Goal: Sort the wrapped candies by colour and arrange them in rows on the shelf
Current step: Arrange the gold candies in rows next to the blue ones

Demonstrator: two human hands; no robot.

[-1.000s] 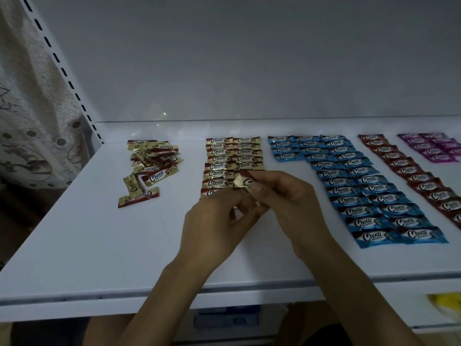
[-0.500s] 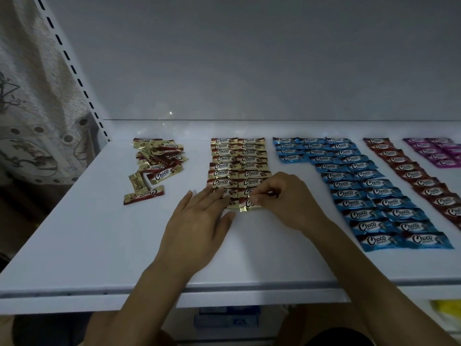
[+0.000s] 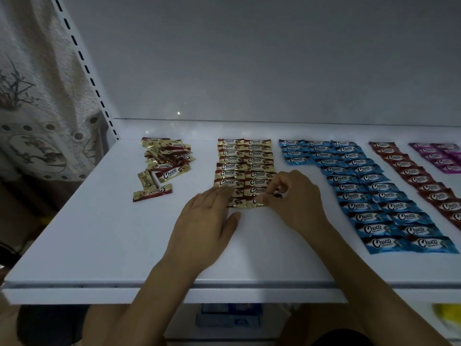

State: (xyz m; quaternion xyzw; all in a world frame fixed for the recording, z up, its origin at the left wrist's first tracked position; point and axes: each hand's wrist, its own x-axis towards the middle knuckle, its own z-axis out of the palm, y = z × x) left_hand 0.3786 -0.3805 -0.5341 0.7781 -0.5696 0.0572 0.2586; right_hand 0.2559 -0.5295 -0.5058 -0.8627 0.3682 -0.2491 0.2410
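- Head view: the left hand (image 3: pixel 207 228) rests flat, fingers straight, on the gold rows (image 3: pixel 245 166) in the middle of the shelf (image 3: pixel 99 245). The right hand (image 3: pixel 296 201) pinches the gold candy (image 3: pixel 254 201) at their front end.
- Risk: if the flat palm slides, it could skew the gold rows.
- A second ago both hands held this candy lifted; now it lies on the shelf.

purple candies (image 3: pixel 449 159) cut off R, gold candy (image 3: pixel 252 202) part-hidden

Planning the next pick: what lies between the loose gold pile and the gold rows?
In the head view, only bare shelf separates the loose gold pile from the gold rows.
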